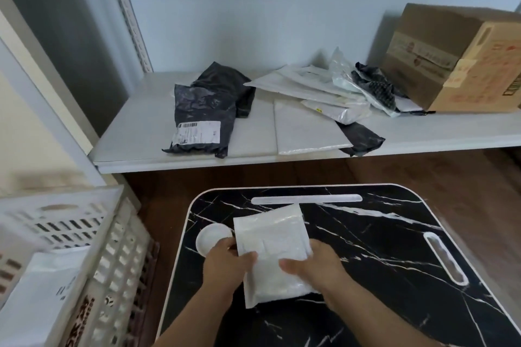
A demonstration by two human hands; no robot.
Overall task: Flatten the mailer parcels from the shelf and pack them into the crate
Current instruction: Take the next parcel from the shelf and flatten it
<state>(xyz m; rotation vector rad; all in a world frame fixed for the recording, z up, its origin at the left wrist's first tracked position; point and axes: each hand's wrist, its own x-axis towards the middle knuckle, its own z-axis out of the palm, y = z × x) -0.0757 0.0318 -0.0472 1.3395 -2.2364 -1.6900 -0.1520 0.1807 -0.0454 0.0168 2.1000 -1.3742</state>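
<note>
On the black marbled surface point(366, 248) lies a white mailer point(272, 248), the grip of both hands closed on its near end: the left hand point(225, 262) pinches its left edge and the right hand point(313, 266) curls over its right side. Left of the surface stands the white crate point(93, 234) with a white parcel point(42, 296) inside. Beyond the surface, the shelf point(141, 132) carries a black mailer point(203, 115), a heap of white mailers point(310, 90) and a cardboard box point(456, 59).

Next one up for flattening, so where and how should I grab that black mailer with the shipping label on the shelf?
Probably pinch the black mailer by its near edge, coming from the front of the shelf. That labelled end lies flat at the shelf's lip, facing you; the far end is crumpled.
</note>
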